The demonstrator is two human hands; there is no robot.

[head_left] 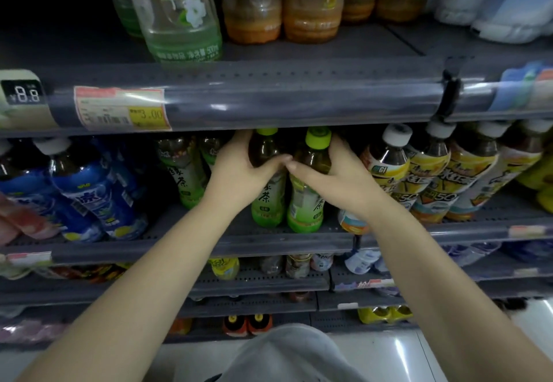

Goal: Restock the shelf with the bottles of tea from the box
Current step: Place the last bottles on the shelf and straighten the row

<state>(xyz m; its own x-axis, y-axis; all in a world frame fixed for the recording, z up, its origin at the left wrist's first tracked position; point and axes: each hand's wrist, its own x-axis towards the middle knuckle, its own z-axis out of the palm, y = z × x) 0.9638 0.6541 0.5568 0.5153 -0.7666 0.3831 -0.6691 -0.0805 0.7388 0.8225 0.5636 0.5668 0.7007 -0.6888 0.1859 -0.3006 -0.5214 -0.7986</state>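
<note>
Grey cloth (287, 351) at the bottom centre sits nearest, its lower part cut off by the frame edge. Both bare forearms rise from the lower corners to mid-frame. Left hand (239, 169) wraps the left green tea bottle (267, 199); right hand (335, 169) grips the right green tea bottle (308, 199), thumbs almost touching. Both bottles stand upright on the middle shelf (179, 250), near its front lip. Their lime caps nearly reach the price rail (269, 103) above, little headroom. Fingers behind the bottles are hidden. Yellow-labelled bottles (425, 178) crowd just right; blue bottles (89, 193) stand left, with a dark gap between. Lower shelves are blurred.
</note>
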